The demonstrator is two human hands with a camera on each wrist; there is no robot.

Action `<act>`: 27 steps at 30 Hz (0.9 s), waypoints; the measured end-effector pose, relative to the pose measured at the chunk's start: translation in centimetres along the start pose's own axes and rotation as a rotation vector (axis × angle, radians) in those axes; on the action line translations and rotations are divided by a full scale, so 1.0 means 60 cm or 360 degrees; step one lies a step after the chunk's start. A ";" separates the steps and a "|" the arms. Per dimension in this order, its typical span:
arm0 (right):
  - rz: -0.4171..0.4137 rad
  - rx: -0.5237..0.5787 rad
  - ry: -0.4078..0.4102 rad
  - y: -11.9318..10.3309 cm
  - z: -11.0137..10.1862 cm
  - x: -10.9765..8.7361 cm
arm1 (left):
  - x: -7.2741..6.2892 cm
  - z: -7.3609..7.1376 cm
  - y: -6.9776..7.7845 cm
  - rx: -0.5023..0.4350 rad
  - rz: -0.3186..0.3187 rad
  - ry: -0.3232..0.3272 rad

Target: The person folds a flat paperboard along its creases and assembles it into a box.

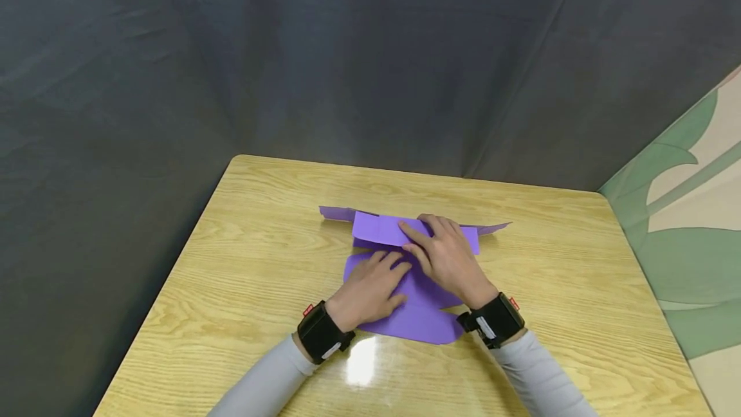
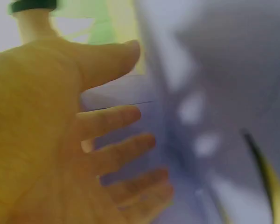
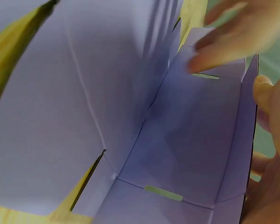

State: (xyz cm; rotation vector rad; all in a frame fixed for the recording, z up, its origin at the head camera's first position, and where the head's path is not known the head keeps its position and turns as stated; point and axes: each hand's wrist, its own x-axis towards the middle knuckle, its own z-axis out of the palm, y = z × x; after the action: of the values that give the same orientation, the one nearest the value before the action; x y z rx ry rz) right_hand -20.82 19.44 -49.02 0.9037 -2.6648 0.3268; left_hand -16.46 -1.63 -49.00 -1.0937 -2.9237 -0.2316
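A purple cardboard box blank (image 1: 417, 320), partly folded, lies on the wooden table. Its far panel (image 1: 376, 227) stands raised, with side flaps (image 1: 336, 213) spread left and right. My left hand (image 1: 367, 288) is over the near part of the cardboard, its fingers spread toward the fold. My right hand (image 1: 448, 256) rests on the raised panel, fingers across its face and thumb near its lower edge. From the right wrist, creases and a small slot (image 3: 163, 192) show inside the fold, with the left hand (image 3: 238, 42) blurred at its far end.
The wooden table (image 1: 260, 243) extends around the cardboard on all sides. Dark cloth (image 1: 370, 69) hangs behind and left of it. A green leaf-patterned surface (image 1: 700, 275) borders the right side. Each wrist wears a black strapped device (image 1: 324, 333).
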 end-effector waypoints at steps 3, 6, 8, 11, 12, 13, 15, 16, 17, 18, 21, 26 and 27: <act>-0.0005 -0.0003 0.0017 0.002 -0.002 0.001 | -0.013 -0.026 -0.004 -0.0121 0.0008 0.0332; -0.0002 0.0003 0.0038 0.003 -0.002 0.002 | -0.016 -0.035 -0.022 -0.0176 -0.0081 0.0642; -0.0006 0.0006 0.0052 0.004 -0.001 0.002 | -0.015 -0.032 -0.038 -0.0179 -0.0160 0.0747; -0.0027 0.0012 0.0068 0.003 0.001 0.001 | -0.015 -0.025 -0.059 -0.0181 -0.0265 0.0761; -0.0031 0.0014 0.0069 0.003 0.002 0.000 | -0.015 -0.022 -0.065 -0.0200 -0.0285 0.0755; -0.0033 0.0015 0.0066 0.003 0.003 0.000 | -0.015 -0.020 -0.069 -0.0223 -0.0300 0.0749; -0.0027 0.0022 0.0058 0.002 0.003 -0.001 | -0.016 -0.017 -0.075 -0.0264 -0.0317 0.0739; -0.0020 0.0024 0.0051 0.002 0.003 0.000 | -0.015 -0.016 -0.077 -0.0282 -0.0319 0.0739; -0.0012 0.0026 0.0041 0.001 0.002 0.000 | -0.015 -0.016 -0.078 -0.0293 -0.0319 0.0743; 0.0001 0.0029 0.0027 0.001 0.002 0.001 | -0.014 -0.015 -0.078 -0.0300 -0.0321 0.0745; 0.0028 0.0034 -0.0005 -0.001 -0.002 0.002 | -0.013 -0.013 -0.079 -0.0301 -0.0324 0.0761; 0.0043 0.0030 -0.0034 -0.001 -0.005 0.002 | -0.011 -0.008 -0.078 -0.0301 -0.0335 0.0763; 0.0045 0.0030 -0.0035 -0.001 -0.005 0.003 | -0.012 -0.006 -0.079 -0.0306 -0.0338 0.0760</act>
State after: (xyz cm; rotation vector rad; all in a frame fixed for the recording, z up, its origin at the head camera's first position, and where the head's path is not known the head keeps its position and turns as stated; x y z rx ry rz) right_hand -20.82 19.38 -48.67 0.8810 -2.7012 0.3509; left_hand -19.04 -5.66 -49.31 -0.6237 -2.6108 -0.6838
